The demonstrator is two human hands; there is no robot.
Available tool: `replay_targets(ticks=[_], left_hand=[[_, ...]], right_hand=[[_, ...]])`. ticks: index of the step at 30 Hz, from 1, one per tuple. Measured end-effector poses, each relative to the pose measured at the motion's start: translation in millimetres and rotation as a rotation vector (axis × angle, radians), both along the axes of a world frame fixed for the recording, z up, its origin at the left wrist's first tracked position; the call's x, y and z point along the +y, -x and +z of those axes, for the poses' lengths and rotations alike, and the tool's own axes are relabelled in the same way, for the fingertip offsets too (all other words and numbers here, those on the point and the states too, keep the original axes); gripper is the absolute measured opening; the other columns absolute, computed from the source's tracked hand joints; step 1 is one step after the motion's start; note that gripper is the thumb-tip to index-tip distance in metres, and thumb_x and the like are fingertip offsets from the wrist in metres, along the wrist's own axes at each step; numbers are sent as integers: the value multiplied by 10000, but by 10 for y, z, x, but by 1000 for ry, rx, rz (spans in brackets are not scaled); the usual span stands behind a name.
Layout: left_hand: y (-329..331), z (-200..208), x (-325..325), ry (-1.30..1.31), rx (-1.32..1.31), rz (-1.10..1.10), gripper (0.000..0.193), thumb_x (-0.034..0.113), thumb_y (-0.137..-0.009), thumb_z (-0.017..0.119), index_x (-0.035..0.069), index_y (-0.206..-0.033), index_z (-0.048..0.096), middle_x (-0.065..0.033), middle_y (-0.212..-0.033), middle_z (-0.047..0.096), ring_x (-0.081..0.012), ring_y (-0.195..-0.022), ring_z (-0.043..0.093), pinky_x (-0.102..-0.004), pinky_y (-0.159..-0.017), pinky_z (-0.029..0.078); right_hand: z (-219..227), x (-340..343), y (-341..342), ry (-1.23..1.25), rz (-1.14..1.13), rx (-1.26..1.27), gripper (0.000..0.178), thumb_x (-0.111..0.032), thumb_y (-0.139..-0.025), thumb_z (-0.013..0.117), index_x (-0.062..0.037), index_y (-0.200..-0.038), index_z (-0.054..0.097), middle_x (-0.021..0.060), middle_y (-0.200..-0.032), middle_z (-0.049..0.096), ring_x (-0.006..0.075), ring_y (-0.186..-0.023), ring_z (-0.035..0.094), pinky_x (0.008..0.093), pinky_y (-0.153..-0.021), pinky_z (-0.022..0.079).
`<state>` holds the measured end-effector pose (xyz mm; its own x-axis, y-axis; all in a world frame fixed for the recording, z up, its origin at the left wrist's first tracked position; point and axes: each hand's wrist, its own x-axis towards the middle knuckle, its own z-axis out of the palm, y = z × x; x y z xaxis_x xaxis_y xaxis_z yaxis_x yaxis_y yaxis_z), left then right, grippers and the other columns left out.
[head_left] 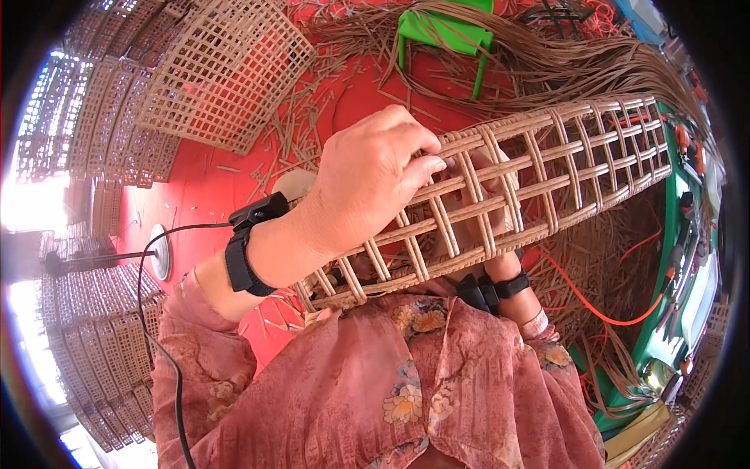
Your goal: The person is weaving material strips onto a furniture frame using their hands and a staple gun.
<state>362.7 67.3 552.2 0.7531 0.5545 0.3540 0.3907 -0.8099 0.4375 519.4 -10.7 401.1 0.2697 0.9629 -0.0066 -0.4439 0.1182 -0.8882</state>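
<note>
A long woven basket [535,190] of brown wicker, with an open square lattice side, stretches across my front and rises toward the right. My left hand [371,168] is closed at its upper rim, thumb and forefinger pinched together on the weave. Any loose strand between those fingertips is too small to make out. Behind the lattice, my right hand [497,223] shows partly through the gaps, with its fingers bent against the basket. The bars cover much of that hand. A black strap [244,262] circles my left wrist, and another strap [512,286] circles my right.
Stacked lattice panels [101,344] line the left side, with one large panel [226,74] leaning at the upper left. Cut strips litter the red floor [344,86]. A green stool [445,35] stands beyond, near long brown strands [578,59]. Tools lie on a green-edged surface [664,344] at right.
</note>
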Motion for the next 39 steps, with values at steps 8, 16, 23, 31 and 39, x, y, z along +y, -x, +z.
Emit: replay_targets(ticks=[8,16,23,31,39], left_hand=[[-23,-20,-46,-11,-17,44,213,95,-770,760,19,-925,637,-109,-911,621,-275,-817,637,-356,-675,519],[72,-61,-51,-251,0,-71,181,13,-775,727,10,-936,644,-98,-934,628,-259,-836,644,-346,-700,544],[87,-59,-58,-244,5,-99,240,-4,-760,721,22,-987,646,-102,-970,622,-264,-859,639,-341,-716,547],[45,-82,-61,-290,25,-112,258,-30,-756,706,15,-1001,637,-112,-984,612,-266,-862,631,-351,-709,540],[29,-42,-183,-295,82,-85,169,-84,-837,604,-46,-997,645,-182,-1028,624,-338,-943,617,-411,-824,523]], right_hand=[[287,-14,14,19,5,-54,346,-281,-968,586,1,-1163,634,48,-966,681,83,-836,619,232,-721,511],[367,-46,-11,9,107,-162,372,-270,-973,582,3,-1226,582,70,-1115,628,121,-980,590,256,-827,491],[-276,50,23,-163,256,186,461,-248,-994,504,5,-1371,424,107,-1324,519,190,-1196,513,298,-1023,431],[59,-27,-262,-110,15,-631,352,-181,-913,621,-25,-1229,610,109,-1204,615,227,-1067,599,337,-922,494],[-196,-760,-1324,235,-447,-554,264,-81,-906,656,0,-1156,631,71,-1084,657,151,-976,609,291,-831,508]])
